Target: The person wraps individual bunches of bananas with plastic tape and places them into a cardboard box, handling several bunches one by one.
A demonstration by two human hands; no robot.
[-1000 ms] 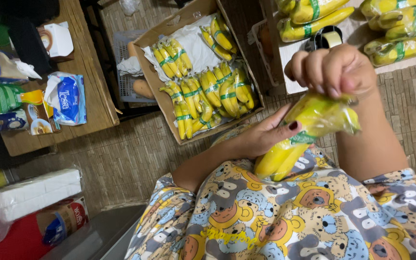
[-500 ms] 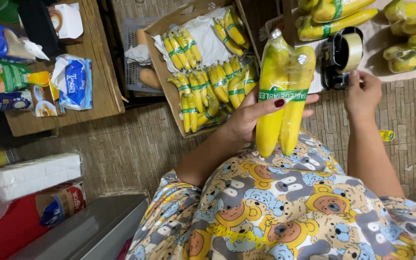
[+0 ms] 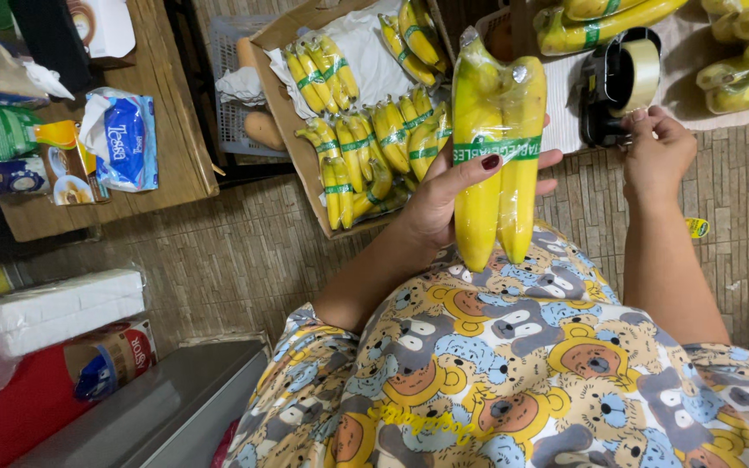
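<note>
L hand (image 3: 439, 195), palm up, fingers curled round a bagged banana bunch (image 3: 498, 156), thumb pressed on its front; the bunch sits upright in clear plastic w/ a green band across the middle, stalk end twisted at 12 o'clock, tips pointing to 6 o'clock over the bear-print shirt (image 3: 513, 381).

R hand (image 3: 656, 156) at 3 o'clock of the bunch, well apart from it, fingertips pinched at the edge of a black tape dispenser (image 3: 608, 91) w/ a clear tape roll (image 3: 639, 74); hand mostly closed, can't tell whether it actually grips tape. Dispenser stands on a white-covered tabletop (image 3: 565, 121), w/ more banded bananas (image 3: 600, 22) at its 12 o'clock and others (image 3: 747, 82) at its 3 o'clock.

At 9 o'clock of the held bunch: open cardboard box (image 3: 279, 104) on the brick-pattern floor (image 3: 218, 251), holding several bagged, green-banded bunches (image 3: 366, 143) on white paper. Further toward 9 o'clock, a wooden tabletop (image 3: 171, 147) carries a blue-white packet (image 3: 123, 143) and other snack packs. At 7–8 o'clock, a white wrapped stack (image 3: 54, 308) beside a red surface. Small yellow sticker (image 3: 697, 227) on floor at 4 o'clock of the R hand.
</note>
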